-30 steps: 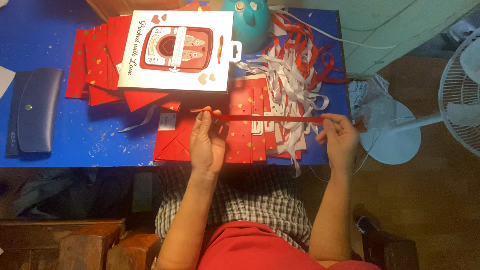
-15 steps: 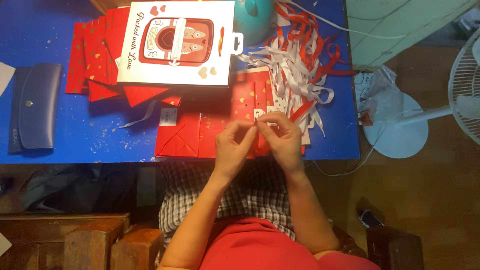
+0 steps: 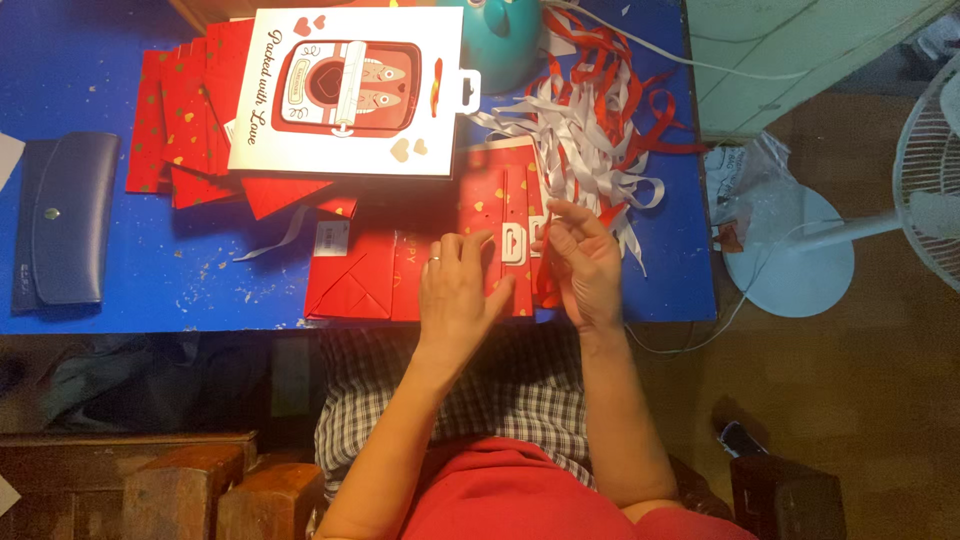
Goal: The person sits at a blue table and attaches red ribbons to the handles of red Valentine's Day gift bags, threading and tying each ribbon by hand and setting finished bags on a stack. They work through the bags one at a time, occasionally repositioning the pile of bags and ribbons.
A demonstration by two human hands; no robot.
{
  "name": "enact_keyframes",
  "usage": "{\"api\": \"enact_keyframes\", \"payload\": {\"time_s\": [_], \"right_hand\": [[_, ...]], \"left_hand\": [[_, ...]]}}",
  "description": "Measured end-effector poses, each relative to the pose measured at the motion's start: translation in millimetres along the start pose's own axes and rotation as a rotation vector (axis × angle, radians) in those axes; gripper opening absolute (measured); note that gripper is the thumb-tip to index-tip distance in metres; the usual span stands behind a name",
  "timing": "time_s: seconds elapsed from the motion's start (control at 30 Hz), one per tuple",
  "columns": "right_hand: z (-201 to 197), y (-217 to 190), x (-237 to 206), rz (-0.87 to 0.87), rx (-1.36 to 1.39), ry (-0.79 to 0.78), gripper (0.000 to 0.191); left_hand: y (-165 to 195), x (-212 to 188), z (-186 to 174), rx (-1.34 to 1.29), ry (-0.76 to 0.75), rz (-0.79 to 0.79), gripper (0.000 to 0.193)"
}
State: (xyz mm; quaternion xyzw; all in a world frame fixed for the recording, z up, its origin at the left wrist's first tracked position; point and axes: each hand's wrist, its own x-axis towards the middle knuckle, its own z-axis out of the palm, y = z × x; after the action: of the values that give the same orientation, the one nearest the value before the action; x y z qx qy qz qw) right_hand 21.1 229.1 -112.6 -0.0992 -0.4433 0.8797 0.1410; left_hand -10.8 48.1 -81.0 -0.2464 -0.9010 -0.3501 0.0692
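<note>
- The left hand (image 3: 455, 290) lies flat and open on a red paper bag (image 3: 420, 265) at the near edge of the blue table (image 3: 180, 280).
- The right hand (image 3: 582, 265) pinches a red ribbon (image 3: 545, 262) just beside the bag.
- A pile of ribbons (image 3: 600, 130) lies behind.

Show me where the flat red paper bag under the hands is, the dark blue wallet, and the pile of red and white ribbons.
red paper bag (image 3: 365, 275), head view, on its bare left panel.
dark blue wallet (image 3: 60, 220), head view, on the middle of its flap.
ribbon pile (image 3: 590, 130), head view, on the tangled white strips at its centre.
</note>
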Motion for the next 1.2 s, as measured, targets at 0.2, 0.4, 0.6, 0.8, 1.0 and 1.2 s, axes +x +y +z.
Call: {"api": "enact_keyframes", "payload": {"time_s": [0.2,0.4,0.6,0.8,1.0,1.2], "right_hand": [[-1.2,0.8,0.9,0.051,-0.04,-0.017,0.019],[3.4,-3.3,0.4,-0.031,0.026,-0.137,0.012],[14.1,3.7,2.2,-0.027,-0.129,-0.08,0.013],[27.6,9.8,2.2,0.005,-0.416,-0.056,0.022],[41.8,10.8,9.4,-0.154,-0.778,-0.056,0.012],[50.6,12.7,-3.4,-0.212,-0.961,-0.045,0.007]], "left_hand": [[-9.5,-1.9,-6.0,-0.157,0.058,0.0,0.047],[-22.3,1.2,-17.5,-0.458,0.009,-0.245,0.038],[-36.7,3.8,-17.5,-0.557,-0.083,-0.439,0.026],[-38.4,11.1,2.5,-0.808,-0.087,-0.413,0.019],[-43.0,12.7,2.6,-0.772,-0.099,-0.437,0.019],[-39.1,5.2,-1.2,-0.78,-0.112,-0.525,0.016]]}}
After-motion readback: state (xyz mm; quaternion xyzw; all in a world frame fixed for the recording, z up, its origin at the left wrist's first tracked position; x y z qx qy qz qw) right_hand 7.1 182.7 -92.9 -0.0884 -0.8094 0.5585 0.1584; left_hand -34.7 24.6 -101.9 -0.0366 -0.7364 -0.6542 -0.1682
